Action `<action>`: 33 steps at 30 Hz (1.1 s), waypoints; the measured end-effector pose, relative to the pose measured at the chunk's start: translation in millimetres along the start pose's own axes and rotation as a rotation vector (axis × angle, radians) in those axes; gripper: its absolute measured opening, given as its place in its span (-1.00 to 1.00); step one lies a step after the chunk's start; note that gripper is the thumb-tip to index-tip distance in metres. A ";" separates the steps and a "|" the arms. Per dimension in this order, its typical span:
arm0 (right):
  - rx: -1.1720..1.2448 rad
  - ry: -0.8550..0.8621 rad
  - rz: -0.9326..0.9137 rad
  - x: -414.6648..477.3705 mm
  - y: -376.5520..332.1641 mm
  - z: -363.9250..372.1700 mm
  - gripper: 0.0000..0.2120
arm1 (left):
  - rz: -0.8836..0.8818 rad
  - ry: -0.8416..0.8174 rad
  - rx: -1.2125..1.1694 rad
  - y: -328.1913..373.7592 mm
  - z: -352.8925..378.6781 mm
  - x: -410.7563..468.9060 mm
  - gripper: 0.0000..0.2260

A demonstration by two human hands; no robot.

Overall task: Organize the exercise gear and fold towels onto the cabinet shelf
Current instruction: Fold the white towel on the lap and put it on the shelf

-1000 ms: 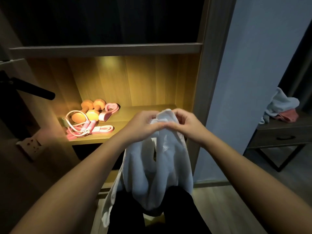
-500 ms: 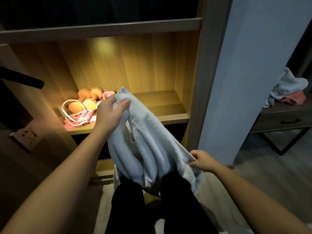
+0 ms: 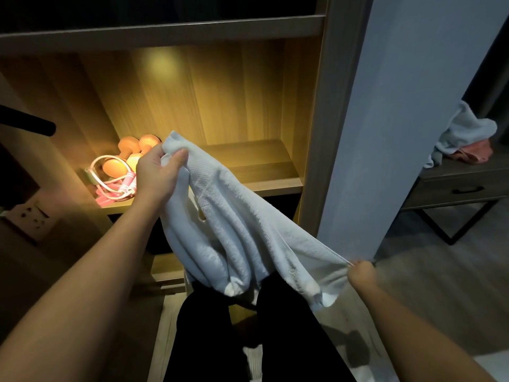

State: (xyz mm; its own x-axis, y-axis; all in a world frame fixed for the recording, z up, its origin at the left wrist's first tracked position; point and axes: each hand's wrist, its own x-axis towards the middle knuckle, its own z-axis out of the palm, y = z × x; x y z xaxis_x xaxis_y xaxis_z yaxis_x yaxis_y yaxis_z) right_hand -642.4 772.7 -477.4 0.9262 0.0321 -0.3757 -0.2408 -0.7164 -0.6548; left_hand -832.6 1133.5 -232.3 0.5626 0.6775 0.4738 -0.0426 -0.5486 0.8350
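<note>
White towel (image 3: 234, 230): waffle-textured, bunched in long folds, stretched diagonally in front of the cabinet shelf (image 3: 261, 172), not on it yet. The top corner is up at the shelf's front-left. The lower corner is well below and right of the shelf edge, and the slack middle sags below the shelf. A small gap shows in the folds near the upper third.

Your left hand (image 3: 159, 172) grips the top corner, fingers and thumb curled round a wad of cloth, just in front of the shelf's left half. Your right hand (image 3: 360, 274) pinches the lower corner, fingers closed tight on the hem, below-right of the shelf.

On the shelf's left end: orange dumbbells (image 3: 129, 146) with a pink-handled jump rope (image 3: 115, 183) coiled in front, partly hidden behind your left hand.

Delta vs 1 s ago: both hands were together at the towel's top, cloth hanging straight down. Your right hand has since gone to the far corner and pulled it out right. Over the last half second the span got longer and tauter. Left grip unchanged
</note>
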 end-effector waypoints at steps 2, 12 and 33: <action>0.264 0.017 0.018 4.9 -1.8 1.9 -0.82 | -0.007 0.020 -0.002 -1.2 -3.3 2.4 -0.87; -0.408 0.013 -0.591 -14.8 4.3 -13.7 -0.70 | -0.046 0.130 -0.019 -14.7 -19.3 10.6 -0.89; 0.069 -0.161 0.152 -23.5 -8.9 -25.3 -0.71 | 0.027 -0.053 0.085 -1.3 2.2 -1.6 -0.91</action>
State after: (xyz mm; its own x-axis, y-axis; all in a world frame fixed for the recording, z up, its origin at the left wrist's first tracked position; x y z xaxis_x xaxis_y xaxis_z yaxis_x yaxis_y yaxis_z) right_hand -654.7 760.7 -446.2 0.8208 0.0420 -0.5696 -0.3986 -0.6722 -0.6239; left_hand -831.7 1132.0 -234.7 0.6049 0.6363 0.4788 0.0107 -0.6077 0.7941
